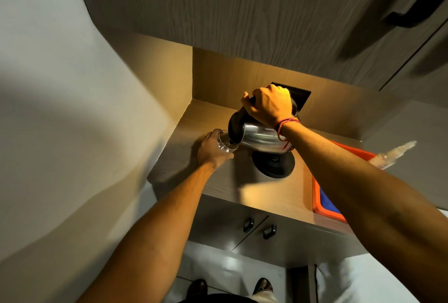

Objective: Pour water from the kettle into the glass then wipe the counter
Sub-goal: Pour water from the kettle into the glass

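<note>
A steel kettle (260, 137) with a black lid and handle is tipped to the left, lifted off its round black base (275, 163). My right hand (268, 106) grips its handle from above. The spout hangs over the mouth of a clear glass (225, 143), which my left hand (211, 150) holds tilted above the wooden counter (230, 186). Water shows at the glass rim under the spout.
An orange tray (322, 208) holding a blue cloth (328, 202) lies on the counter at right, partly under my right forearm. A clear plastic bottle (392, 153) pokes out behind it. Wall cupboards hang overhead; base-cupboard doors with dark handles (259, 227) are below.
</note>
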